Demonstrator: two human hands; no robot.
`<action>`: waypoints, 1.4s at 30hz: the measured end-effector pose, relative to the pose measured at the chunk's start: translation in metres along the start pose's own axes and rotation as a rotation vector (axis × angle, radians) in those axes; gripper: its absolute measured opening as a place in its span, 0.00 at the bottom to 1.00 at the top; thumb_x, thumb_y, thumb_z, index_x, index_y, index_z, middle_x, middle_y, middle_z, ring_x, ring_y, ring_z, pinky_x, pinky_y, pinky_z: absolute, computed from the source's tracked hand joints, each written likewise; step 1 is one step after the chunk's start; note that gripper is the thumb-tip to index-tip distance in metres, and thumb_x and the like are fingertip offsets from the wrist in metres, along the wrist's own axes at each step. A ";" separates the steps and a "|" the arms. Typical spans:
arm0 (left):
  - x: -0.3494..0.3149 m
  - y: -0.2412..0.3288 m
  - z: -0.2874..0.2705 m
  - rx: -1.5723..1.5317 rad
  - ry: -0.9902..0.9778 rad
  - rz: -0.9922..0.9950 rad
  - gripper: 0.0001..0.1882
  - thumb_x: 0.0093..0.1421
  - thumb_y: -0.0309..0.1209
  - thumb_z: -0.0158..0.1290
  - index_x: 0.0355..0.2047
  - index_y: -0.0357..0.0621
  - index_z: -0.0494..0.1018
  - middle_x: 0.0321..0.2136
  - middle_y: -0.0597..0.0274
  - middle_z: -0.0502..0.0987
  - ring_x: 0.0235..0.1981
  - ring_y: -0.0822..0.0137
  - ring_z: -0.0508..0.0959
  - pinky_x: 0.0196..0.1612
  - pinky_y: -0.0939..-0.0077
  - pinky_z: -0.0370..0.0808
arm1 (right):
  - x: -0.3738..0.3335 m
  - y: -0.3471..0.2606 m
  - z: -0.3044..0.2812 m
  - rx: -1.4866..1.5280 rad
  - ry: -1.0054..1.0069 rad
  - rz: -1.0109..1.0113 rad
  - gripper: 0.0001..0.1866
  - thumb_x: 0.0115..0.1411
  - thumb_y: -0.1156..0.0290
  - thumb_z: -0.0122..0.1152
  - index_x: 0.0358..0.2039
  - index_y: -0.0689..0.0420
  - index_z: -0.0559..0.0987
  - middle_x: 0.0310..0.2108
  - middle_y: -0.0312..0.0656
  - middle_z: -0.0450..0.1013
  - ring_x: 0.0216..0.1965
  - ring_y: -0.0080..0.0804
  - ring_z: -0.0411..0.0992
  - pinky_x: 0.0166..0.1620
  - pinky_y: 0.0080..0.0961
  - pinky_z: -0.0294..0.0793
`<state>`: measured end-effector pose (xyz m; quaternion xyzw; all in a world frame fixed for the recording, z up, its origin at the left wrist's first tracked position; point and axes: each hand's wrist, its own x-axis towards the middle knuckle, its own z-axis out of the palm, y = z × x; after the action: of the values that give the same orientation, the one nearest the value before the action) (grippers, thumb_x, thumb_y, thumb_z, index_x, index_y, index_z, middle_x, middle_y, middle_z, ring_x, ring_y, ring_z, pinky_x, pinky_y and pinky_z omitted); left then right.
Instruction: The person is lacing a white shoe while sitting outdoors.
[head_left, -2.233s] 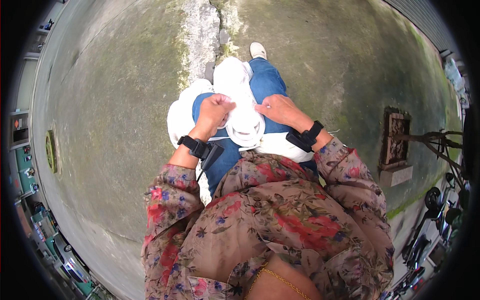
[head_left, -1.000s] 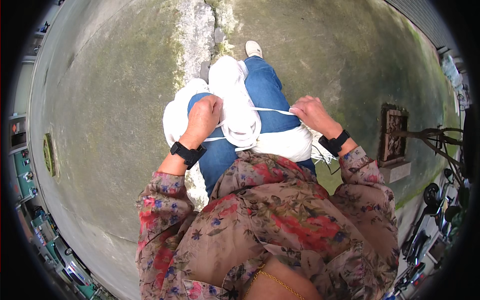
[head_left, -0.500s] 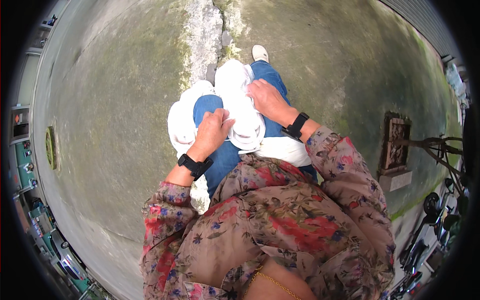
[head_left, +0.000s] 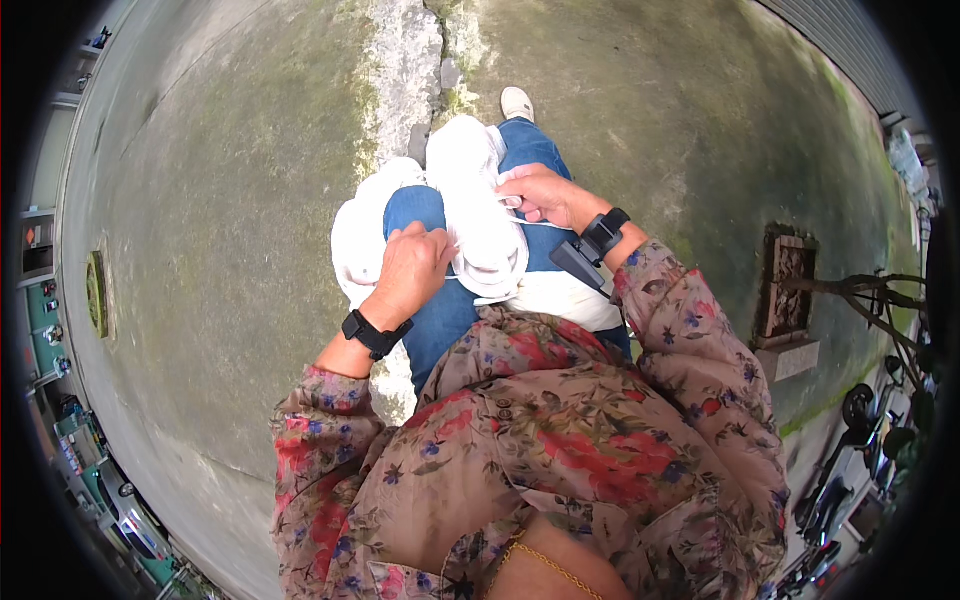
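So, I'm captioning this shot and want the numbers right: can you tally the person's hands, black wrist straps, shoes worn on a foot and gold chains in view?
Hands: 2, left hand and right hand
Black wrist straps: 2
Worn shoe: 1
Gold chain: 1
Total: 6

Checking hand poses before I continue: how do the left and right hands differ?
The left hand shows mostly its back, while the right hand shows curled fingers. The left hand sits lower in the picture than the right hand. Both are bare, on opposite sides of the white item, with black wristbands.
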<state>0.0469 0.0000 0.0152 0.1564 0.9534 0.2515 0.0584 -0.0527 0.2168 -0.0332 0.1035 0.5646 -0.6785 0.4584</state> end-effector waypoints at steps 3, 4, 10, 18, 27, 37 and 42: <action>-0.017 -0.007 -0.028 0.218 0.046 0.284 0.05 0.48 0.27 0.55 0.20 0.46 0.70 0.15 0.65 0.69 0.23 0.65 0.67 0.31 0.72 0.59 | -0.006 0.002 0.011 -0.250 0.299 -0.195 0.07 0.50 0.71 0.56 0.25 0.61 0.72 0.17 0.35 0.66 0.14 0.19 0.59 0.14 0.20 0.56; -0.022 -0.014 -0.037 0.275 0.041 0.281 0.04 0.47 0.27 0.56 0.20 0.46 0.71 0.16 0.66 0.70 0.24 0.66 0.68 0.31 0.71 0.60 | -0.010 0.002 0.010 -0.243 0.302 -0.195 0.07 0.50 0.71 0.56 0.25 0.61 0.72 0.17 0.35 0.66 0.14 0.19 0.59 0.14 0.20 0.56; -0.024 -0.037 -0.033 0.398 0.000 0.202 0.04 0.48 0.28 0.56 0.23 0.45 0.72 0.20 0.64 0.73 0.28 0.65 0.70 0.34 0.70 0.63 | -0.032 0.010 0.010 -0.929 0.309 -0.451 0.14 0.49 0.63 0.56 0.19 0.63 0.75 0.18 0.49 0.71 0.23 0.40 0.72 0.27 0.34 0.68; 0.010 -0.007 -0.003 -0.017 -0.066 -0.021 0.11 0.51 0.33 0.54 0.32 0.39 0.74 0.24 0.56 0.75 0.33 0.55 0.71 0.35 0.64 0.67 | -0.066 0.019 0.015 -1.284 0.237 -0.555 0.12 0.53 0.67 0.52 0.20 0.62 0.75 0.20 0.53 0.71 0.27 0.49 0.71 0.31 0.40 0.67; 0.016 0.013 -0.074 -0.972 -0.276 -0.434 0.09 0.57 0.33 0.53 0.25 0.40 0.72 0.20 0.67 0.73 0.24 0.77 0.69 0.32 0.85 0.65 | -0.085 -0.006 0.006 -1.439 0.757 -0.814 0.08 0.57 0.73 0.46 0.33 0.63 0.72 0.18 0.47 0.72 0.20 0.37 0.71 0.25 0.28 0.68; 0.002 -0.001 -0.065 -1.670 0.221 -0.529 0.10 0.63 0.32 0.41 0.40 0.39 0.66 0.37 0.55 0.73 0.37 0.63 0.75 0.40 0.70 0.74 | -0.095 -0.025 -0.003 0.341 0.322 -0.561 0.15 0.58 0.72 0.45 0.46 0.63 0.66 0.31 0.41 0.71 0.27 0.25 0.70 0.32 0.24 0.72; -0.034 -0.078 0.025 -0.132 0.438 -0.451 0.14 0.54 0.25 0.50 0.41 0.33 0.67 0.37 0.50 0.73 0.40 0.57 0.70 0.44 0.68 0.67 | -0.049 0.058 -0.050 -0.455 0.724 -0.255 0.22 0.54 0.68 0.54 0.48 0.64 0.64 0.38 0.45 0.69 0.42 0.34 0.68 0.46 0.31 0.68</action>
<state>0.0628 -0.0639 -0.0443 -0.1211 0.9355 0.3212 -0.0839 -0.0010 0.2878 -0.0567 0.1604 0.8318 -0.5083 0.1550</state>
